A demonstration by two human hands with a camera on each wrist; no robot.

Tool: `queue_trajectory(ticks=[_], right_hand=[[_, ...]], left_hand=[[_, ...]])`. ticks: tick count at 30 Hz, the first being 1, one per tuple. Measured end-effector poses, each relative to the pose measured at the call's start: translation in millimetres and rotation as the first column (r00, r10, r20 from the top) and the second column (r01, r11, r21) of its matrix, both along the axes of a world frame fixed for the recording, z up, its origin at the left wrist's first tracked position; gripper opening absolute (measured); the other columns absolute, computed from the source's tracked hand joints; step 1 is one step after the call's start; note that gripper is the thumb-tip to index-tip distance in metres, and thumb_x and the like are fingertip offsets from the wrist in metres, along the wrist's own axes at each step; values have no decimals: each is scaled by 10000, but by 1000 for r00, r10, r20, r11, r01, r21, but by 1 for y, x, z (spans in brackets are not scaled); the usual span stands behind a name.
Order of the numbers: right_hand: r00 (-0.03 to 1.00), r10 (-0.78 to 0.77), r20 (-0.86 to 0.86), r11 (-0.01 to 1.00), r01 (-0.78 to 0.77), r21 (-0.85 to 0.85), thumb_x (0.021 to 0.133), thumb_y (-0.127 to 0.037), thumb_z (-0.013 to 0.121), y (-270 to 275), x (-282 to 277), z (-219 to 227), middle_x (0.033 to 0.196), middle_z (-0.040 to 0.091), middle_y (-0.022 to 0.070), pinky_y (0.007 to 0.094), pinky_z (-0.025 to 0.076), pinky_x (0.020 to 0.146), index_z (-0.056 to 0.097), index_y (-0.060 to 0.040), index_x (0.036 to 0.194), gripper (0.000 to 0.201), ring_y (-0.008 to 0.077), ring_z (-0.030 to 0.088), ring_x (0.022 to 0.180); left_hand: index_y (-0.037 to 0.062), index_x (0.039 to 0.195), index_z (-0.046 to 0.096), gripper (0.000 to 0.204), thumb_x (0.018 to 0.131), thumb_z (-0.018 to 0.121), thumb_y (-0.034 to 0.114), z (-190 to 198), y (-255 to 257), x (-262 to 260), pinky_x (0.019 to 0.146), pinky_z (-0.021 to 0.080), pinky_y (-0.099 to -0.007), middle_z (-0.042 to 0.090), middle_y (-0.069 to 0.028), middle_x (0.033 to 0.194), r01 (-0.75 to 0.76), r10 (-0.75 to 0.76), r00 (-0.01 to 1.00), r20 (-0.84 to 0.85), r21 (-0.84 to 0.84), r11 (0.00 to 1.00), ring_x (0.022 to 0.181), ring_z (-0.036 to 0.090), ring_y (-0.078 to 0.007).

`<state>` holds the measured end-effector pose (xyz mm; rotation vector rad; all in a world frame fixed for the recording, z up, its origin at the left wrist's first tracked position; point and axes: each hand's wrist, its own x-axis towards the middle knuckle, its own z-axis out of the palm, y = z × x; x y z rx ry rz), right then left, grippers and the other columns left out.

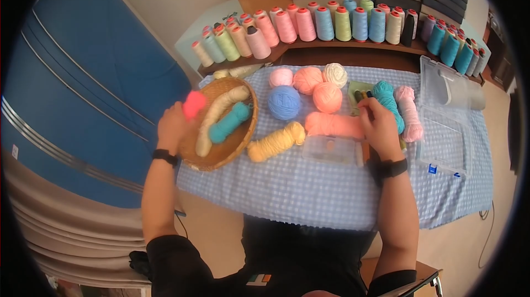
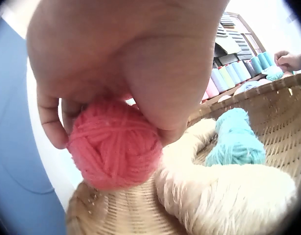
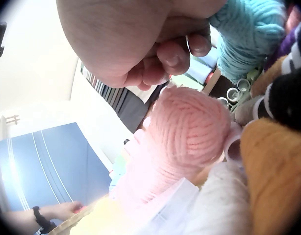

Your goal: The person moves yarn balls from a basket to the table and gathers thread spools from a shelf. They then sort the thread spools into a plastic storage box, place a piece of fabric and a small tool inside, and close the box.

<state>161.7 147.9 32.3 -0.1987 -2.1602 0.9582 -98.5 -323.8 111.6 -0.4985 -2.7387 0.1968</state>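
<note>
In the head view my left hand [image 1: 171, 126] holds a bright pink yarn ball [image 1: 194, 105] at the left rim of a wicker basket [image 1: 251, 126]. The left wrist view shows fingers and thumb curled round that ball [image 2: 115, 147]. Inside the basket lie a cream skein [image 1: 212, 117] and a turquoise skein [image 1: 229, 122]. My right hand [image 1: 381, 128] is beside small dark green spools [image 1: 359, 96], left of a teal skein [image 1: 386, 101]. Its fingers [image 3: 174, 54] are curled above a peach skein [image 3: 189, 127]; whether they pinch anything is hidden.
Several yarn balls, including a blue one [image 1: 284, 102], lie centrally, with a yellow skein [image 1: 276, 141] in front. A clear plastic case [image 1: 444, 137] stands open at the right. Thread cones [image 1: 305, 24] line the shelf behind the checked cloth [image 1: 276, 192].
</note>
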Motion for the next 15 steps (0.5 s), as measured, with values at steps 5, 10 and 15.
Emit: queue_trajectory(ticks=[5,10,15], right_hand=[[1000,-6,-3,1000,6,5,969,-69,628,2,0,-2,887,717,196,441,545,690,674,-32,1063,111,382,709,778],[1000,-4,22,1000,4,18,959,-59,621,1,0,-2,897,720,196,445,541,693,675,-35,1070,126,385,708,788],[999,13,44,999,-12,-33,952,-51,620,-1,0,0,897,721,194,442,540,696,677,-34,1079,140,375,712,796]], left_hand=[[24,1291,627,502,888,767,288,55,22,61,908,561,-507,725,-201,1164,140,-110,971,-213,131,981,1106,674,-414],[18,1336,602,601,807,823,194,46,65,153,926,554,-483,683,-206,1201,346,-359,933,-12,305,887,1081,671,-421],[51,1278,627,586,760,839,228,3,101,200,878,542,-492,686,-160,1120,557,-614,765,196,277,783,1011,666,-384]])
